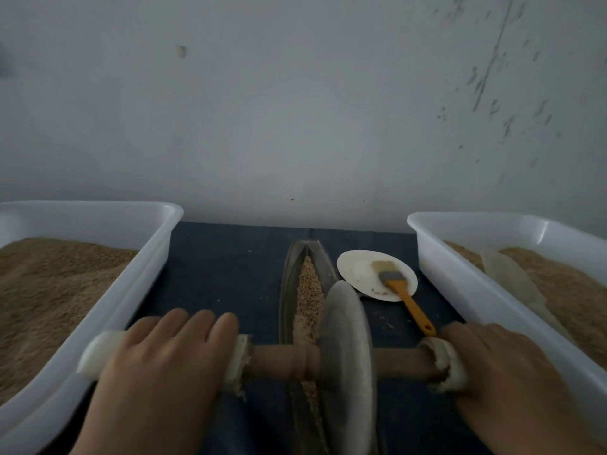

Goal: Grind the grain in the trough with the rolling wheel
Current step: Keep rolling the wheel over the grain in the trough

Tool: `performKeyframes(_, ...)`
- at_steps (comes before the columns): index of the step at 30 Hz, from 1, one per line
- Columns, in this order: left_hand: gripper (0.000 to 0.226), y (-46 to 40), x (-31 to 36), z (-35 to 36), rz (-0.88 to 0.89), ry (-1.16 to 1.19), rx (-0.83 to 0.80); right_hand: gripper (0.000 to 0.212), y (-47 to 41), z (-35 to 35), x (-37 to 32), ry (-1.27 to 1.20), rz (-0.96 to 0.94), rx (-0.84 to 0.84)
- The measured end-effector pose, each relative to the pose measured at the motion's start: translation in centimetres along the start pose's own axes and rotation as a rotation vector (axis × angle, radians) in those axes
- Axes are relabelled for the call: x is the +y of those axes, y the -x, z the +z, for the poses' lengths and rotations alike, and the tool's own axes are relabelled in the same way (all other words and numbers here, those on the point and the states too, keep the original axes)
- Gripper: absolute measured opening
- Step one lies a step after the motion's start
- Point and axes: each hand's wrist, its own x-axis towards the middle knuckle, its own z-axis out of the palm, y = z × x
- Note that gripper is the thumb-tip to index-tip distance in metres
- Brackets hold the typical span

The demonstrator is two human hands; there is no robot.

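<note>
Left hand [164, 353] and right hand [492, 366] press flat on axle handles; rolling wheel [348, 349] seated in trough [289, 274]. Advise even pressure, wheel upright, full strokes through grain [308, 287].

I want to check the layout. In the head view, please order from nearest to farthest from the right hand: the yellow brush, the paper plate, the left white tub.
From the right hand:
1. yellow brush, handle end just beyond the fingers.
2. paper plate, under the bristles, farther back.
3. left white tub, across the trough.
</note>
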Motion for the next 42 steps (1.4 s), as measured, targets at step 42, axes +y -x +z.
performKeyframes(42, 0.027, -5.6, -1.1, 3.7, -0.219, -0.038, -0.171, 0.038, -8.3, 4.6, 0.8, -0.030, 0.003, 0.120)
